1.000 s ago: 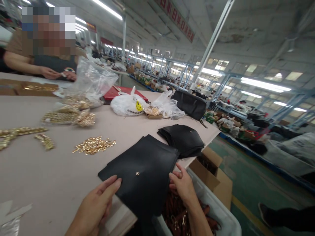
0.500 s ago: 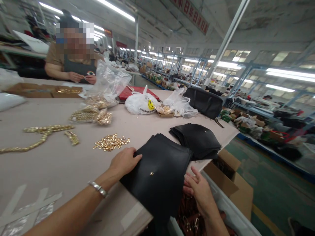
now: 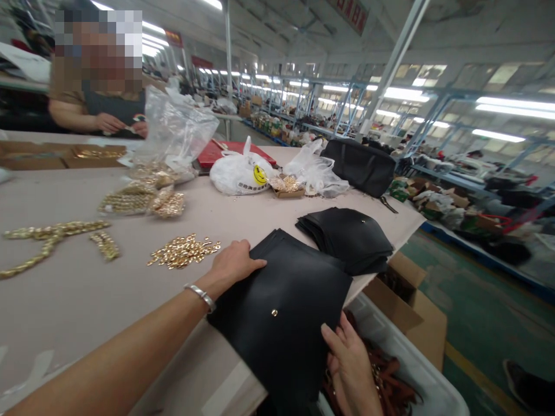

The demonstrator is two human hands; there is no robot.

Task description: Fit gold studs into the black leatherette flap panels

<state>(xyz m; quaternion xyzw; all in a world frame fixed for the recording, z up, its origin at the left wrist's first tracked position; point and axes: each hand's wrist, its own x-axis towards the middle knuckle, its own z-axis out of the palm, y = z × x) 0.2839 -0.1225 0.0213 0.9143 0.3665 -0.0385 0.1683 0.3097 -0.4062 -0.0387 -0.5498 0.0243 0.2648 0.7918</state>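
A stack of black sheets (image 3: 286, 294) lies at the table's front edge, partly overhanging it, with a small gold fitting (image 3: 274, 312) on the top sheet. My left hand (image 3: 237, 263) is closed on the stack's left edge, thumb on top. At the right edge, my right hand (image 3: 349, 358) has its thumb over the top sheet and its fingers at the side, gripping the edge. Behind the stack, to the right, lies a second pile of black sheets (image 3: 347, 240). A heap of small gold pieces (image 3: 182, 251) is left of my left hand.
Gold chain-like strips (image 3: 56, 230) and plastic bags of gold parts (image 3: 167, 203) lie on the left. Farther back are a white bag (image 3: 238, 173) and a black bag (image 3: 358, 164). A plastic bin (image 3: 425, 375) stands below at right. A person (image 3: 108, 104) sits across the table.
My right hand has gone from open beside the stack to gripping its right edge. My left hand has shifted slightly along the left edge. The view has moved a little to the right.
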